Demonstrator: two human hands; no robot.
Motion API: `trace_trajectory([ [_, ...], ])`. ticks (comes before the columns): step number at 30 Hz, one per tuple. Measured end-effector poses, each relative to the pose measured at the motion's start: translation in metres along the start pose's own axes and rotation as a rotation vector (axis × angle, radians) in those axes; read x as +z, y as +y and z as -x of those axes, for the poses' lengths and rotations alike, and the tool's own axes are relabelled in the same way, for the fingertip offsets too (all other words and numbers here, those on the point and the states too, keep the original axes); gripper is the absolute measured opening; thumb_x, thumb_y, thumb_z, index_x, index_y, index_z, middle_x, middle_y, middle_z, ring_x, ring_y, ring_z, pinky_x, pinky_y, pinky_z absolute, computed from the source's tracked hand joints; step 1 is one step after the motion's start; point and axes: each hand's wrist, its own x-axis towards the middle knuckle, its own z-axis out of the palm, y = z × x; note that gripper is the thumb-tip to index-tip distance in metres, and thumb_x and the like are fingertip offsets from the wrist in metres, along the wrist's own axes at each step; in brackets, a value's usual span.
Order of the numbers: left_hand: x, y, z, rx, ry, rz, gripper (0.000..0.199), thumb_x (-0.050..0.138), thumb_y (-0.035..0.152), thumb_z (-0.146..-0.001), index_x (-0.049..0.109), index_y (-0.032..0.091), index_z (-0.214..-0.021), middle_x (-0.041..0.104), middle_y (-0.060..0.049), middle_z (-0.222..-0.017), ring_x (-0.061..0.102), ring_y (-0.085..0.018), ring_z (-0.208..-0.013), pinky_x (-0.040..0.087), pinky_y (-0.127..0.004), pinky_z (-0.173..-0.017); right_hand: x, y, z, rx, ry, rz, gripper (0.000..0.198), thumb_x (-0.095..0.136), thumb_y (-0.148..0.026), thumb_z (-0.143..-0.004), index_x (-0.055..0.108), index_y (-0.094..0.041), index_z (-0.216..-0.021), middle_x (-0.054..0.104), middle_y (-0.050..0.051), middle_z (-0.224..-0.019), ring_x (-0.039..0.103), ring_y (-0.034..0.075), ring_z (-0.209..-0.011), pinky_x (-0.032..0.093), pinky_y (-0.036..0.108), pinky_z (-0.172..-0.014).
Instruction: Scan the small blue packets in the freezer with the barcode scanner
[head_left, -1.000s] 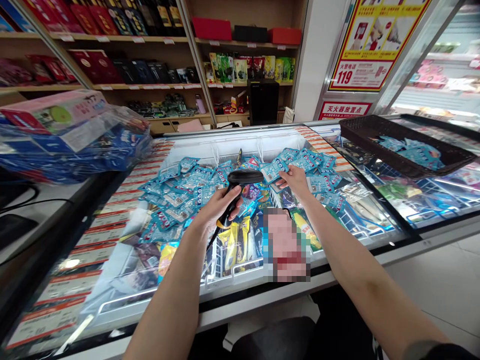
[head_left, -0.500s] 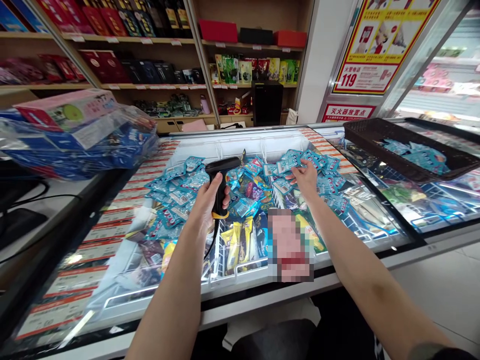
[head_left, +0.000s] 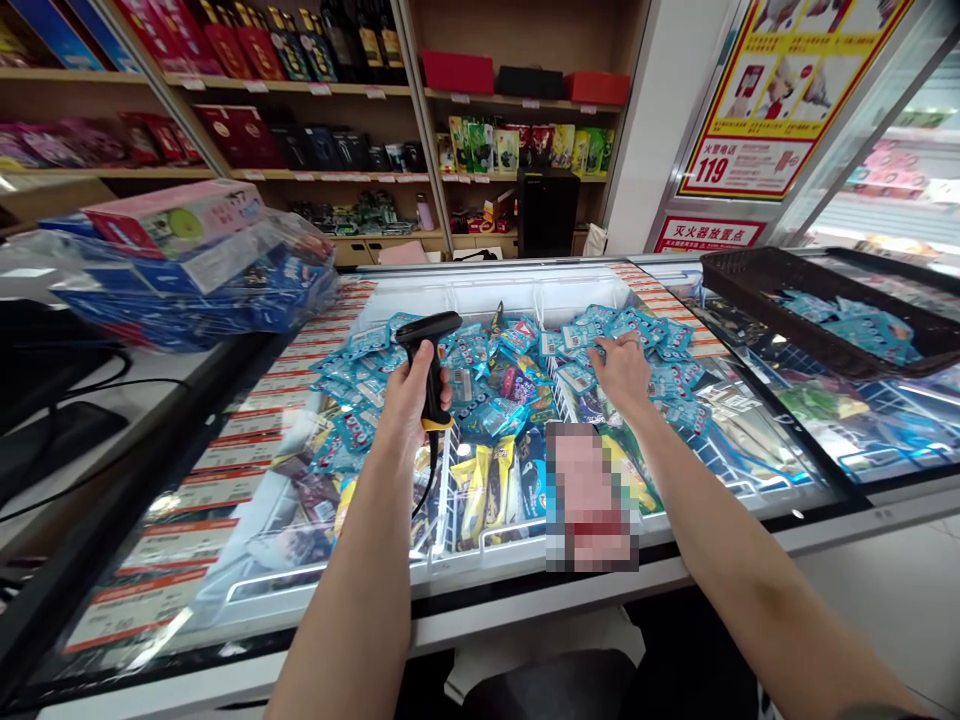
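Note:
My left hand (head_left: 417, 392) is wrapped round the grip of a black and yellow barcode scanner (head_left: 429, 328), held above the freezer's glass, its cable hanging down. To the right, my right hand (head_left: 624, 368) has its fingers bent at the edge of a blue packet (head_left: 579, 336) with a printed label. The fingertips partly hide where they meet it. More blue packets (head_left: 361, 388) lie in a loose heap on the left side, and others surround the right hand. Beneath are wrapped ice creams, among them yellow ones (head_left: 487, 485), in white wire baskets (head_left: 448, 490).
A dark brown basket (head_left: 739, 290) with blue packets stands at the right. Plastic-wrapped boxes (head_left: 195, 275) are stacked at the left, near black cables (head_left: 97, 385). A blurred-out pink item (head_left: 585, 490) lies at the freezer's front edge (head_left: 525, 605). Stocked shelves (head_left: 315, 175) stand behind.
The view has shifted a little, so the scene sits further right. The scanner has moved slightly left and tilted. My right hand has turned, its fingers more curled over the packets.

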Motion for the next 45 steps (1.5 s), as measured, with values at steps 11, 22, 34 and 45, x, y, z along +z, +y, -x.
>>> trace_trajectory([
  [11, -0.020, 0.000, -0.008, -0.018, 0.090, -0.021, 0.056, 0.064, 0.069, -0.071, 0.056, 0.020, -0.096, 0.058, 0.002, -0.069, 0.051, -0.008, -0.045, 0.038, -0.021, -0.040, 0.017, -0.018, 0.001, -0.348, -0.042, -0.183, 0.028, 0.054, -0.030, -0.091, 0.072, -0.016, -0.107, 0.069, 0.012, -0.104, 0.059, 0.026, -0.102, 0.041, 0.039, -0.097],
  [22, -0.021, 0.003, -0.007, -0.016, 0.082, -0.023, 0.048, 0.068, 0.061, -0.072, 0.055, 0.020, -0.093, 0.054, 0.004, -0.064, 0.048, -0.007, -0.043, 0.034, -0.020, -0.038, 0.015, -0.098, -0.008, -0.396, -0.570, -0.491, 0.026, 0.056, -0.036, -0.091, 0.076, -0.019, -0.092, 0.075, 0.005, -0.092, 0.068, 0.020, -0.085, 0.048, 0.029, -0.076],
  [34, -0.028, 0.002, -0.011, -0.018, 0.188, 0.003, 0.044, 0.066, 0.059, -0.074, 0.056, 0.020, -0.091, 0.053, 0.003, -0.062, 0.049, -0.008, -0.043, 0.036, -0.021, -0.039, 0.045, -0.148, 0.001, -0.524, -0.608, -0.460, 0.056, 0.052, -0.063, -0.087, 0.062, -0.025, -0.128, 0.063, 0.010, -0.113, 0.059, 0.025, -0.102, 0.045, 0.035, -0.084],
  [45, -0.030, 0.000, -0.013, -0.028, 0.215, 0.032, 0.046, 0.068, 0.061, -0.071, 0.054, 0.021, -0.088, 0.054, 0.003, -0.064, 0.049, -0.008, -0.043, 0.037, -0.021, -0.038, 0.045, -0.135, -0.008, -0.360, -0.582, -0.382, 0.036, 0.075, -0.050, -0.072, 0.066, -0.017, -0.082, 0.064, 0.007, -0.092, 0.060, 0.024, -0.091, 0.046, 0.032, -0.078],
])
